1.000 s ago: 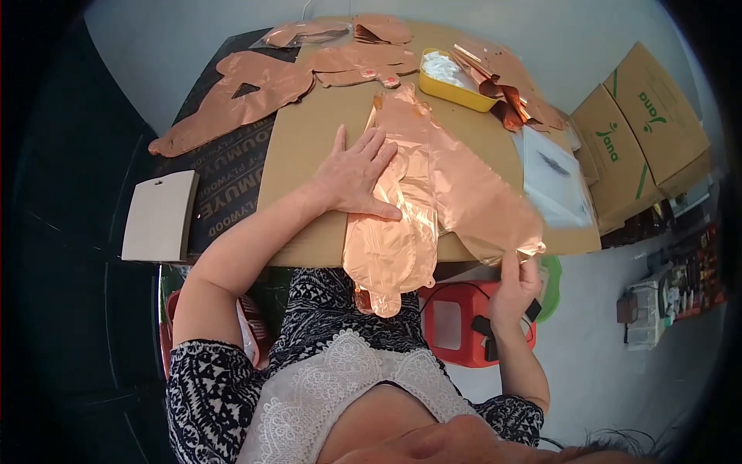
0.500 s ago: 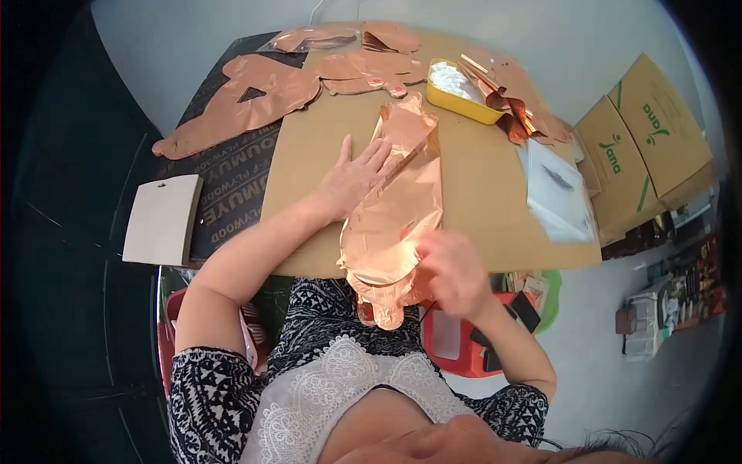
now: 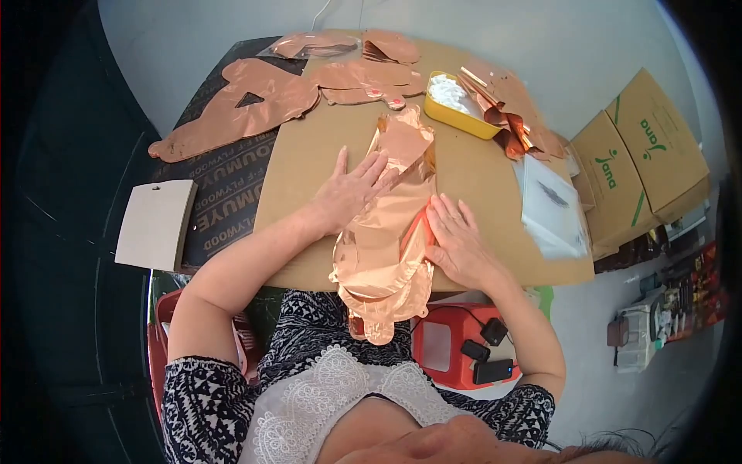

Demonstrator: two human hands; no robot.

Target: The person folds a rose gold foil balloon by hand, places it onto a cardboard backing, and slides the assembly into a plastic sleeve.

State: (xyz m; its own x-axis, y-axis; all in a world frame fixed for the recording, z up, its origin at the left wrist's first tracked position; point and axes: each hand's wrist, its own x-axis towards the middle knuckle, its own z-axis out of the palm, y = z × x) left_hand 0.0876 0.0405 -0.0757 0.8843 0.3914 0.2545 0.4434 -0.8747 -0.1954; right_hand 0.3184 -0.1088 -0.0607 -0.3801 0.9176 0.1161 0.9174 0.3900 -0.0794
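A flat, deflated rose-gold foil balloon (image 3: 379,247) lies lengthwise before me, its rounded lower end hanging over the table's front edge. My left hand (image 3: 352,189) rests flat on its upper left side, fingers spread. Along the right edge lies my right hand (image 3: 462,240), fingers stretched out and fingertips on the foil. A crease with a reddish reflection runs beside those fingertips. Near the top, the foil is folded over in layers.
Flat rose-gold foil balloons (image 3: 239,108) lie stacked at the back left. A yellow tub (image 3: 464,120) holds white material, with crumpled foil (image 3: 510,131) beside it. Clear plastic bags (image 3: 553,205) lie at right, near cardboard boxes (image 3: 657,147). A pale board (image 3: 154,224) sits at left.
My right hand has moved from the lower foil, where it was blurred, up and forward to lie flat along the right edge. My left hand stays on the foil.
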